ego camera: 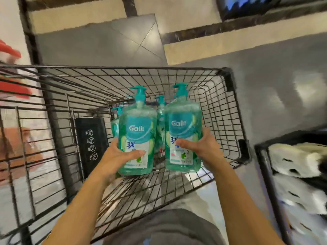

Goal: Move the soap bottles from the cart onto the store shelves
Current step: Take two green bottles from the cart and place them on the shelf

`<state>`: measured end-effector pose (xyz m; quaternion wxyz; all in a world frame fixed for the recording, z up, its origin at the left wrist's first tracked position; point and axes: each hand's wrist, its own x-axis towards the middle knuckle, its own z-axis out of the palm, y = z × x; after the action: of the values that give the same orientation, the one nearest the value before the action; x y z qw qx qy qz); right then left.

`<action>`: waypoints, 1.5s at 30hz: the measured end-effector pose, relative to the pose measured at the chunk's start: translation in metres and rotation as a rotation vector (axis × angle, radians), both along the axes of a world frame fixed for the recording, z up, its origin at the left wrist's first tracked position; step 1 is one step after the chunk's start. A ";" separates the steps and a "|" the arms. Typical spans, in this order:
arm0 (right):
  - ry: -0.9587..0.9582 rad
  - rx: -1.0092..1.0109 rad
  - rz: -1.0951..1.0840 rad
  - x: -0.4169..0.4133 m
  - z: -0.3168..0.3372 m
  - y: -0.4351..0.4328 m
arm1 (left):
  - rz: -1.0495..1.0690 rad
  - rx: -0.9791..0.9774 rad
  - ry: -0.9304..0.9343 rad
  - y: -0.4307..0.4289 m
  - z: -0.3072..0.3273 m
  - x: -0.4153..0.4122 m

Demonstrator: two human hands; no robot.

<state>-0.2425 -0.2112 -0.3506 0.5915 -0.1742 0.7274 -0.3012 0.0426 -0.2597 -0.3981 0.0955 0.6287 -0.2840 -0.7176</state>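
Teal pump soap bottle gripped low by left hand, second teal bottle gripped by right hand, both mid-frame over wire cart, more bottles behind inside it

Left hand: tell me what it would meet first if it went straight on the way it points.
The left hand grips a soap bottle and points toward the far wall of the cart. Straight on, it would probably first meet the bottles standing behind it, though depth is unclear.
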 end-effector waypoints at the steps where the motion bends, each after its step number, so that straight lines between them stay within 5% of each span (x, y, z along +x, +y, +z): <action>1: 0.010 -0.033 -0.026 0.000 0.017 0.008 | -0.040 -0.035 0.035 -0.002 0.011 0.001; 13: 0.190 -0.406 -0.509 0.010 0.201 0.144 | -0.497 -0.365 0.459 0.008 0.190 -0.062; 27: 0.635 -0.714 -1.011 0.002 0.343 0.371 | -0.909 -0.519 1.002 0.157 0.352 -0.217; 45: 1.116 -0.804 -1.406 -0.005 0.438 0.716 | -0.918 -0.237 1.389 0.510 0.480 -0.325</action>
<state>-0.2472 0.5053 0.0875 -0.2546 -0.0072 0.6835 -0.6841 -0.2819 0.2504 0.0820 0.0125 -0.1479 -0.4615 -0.8746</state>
